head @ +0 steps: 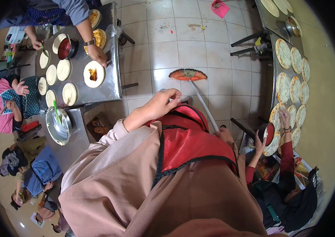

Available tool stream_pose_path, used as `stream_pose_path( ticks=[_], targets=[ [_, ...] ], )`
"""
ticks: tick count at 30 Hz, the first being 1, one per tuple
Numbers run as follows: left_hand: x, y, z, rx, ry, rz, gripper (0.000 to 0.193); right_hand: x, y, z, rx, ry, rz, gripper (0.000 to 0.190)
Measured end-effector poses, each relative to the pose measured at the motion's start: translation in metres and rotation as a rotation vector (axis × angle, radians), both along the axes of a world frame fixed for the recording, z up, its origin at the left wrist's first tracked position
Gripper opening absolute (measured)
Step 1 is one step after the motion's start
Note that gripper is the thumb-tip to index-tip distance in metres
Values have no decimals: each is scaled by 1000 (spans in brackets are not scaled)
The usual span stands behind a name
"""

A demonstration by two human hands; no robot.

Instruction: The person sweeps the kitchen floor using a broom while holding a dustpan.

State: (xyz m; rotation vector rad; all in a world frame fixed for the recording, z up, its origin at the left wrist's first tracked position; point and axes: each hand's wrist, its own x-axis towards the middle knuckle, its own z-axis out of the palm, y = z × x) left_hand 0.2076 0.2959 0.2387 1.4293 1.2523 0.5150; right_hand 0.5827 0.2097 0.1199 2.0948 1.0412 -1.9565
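Observation:
My right hand (225, 135) grips the pale handle (203, 103) of a broom. Its red, dark-edged head (188, 74) rests on the tiled floor in front of my feet, with grey dust or fluff on it. Above my red apron (198, 142), my left hand (167, 99) is raised with loosely bent fingers; a gap shows between thumb and forefinger, and nothing is visible in it. Dark marks and small scraps (195, 26) lie on the floor beyond the broom head. A pink dustpan or similar item (220, 8) lies farther off.
At left, a co-worker's hands (96, 54) work over a metal table (112, 86) with dough rounds (69, 94) and a sauce pan (66, 49). A metal bowl (58, 126) stands nearer. At right, another co-worker's hands (261, 142) are beside topped pizzas (283, 87). Table legs (246, 38) jut towards the aisle.

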Motion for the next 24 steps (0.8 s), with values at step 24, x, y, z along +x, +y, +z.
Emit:
stream_pose_path(
  ticks=[24],
  targets=[
    [-110,-78,-15,-42,-2,355,20,-139,181,144,67,41,229,6]
  ],
)
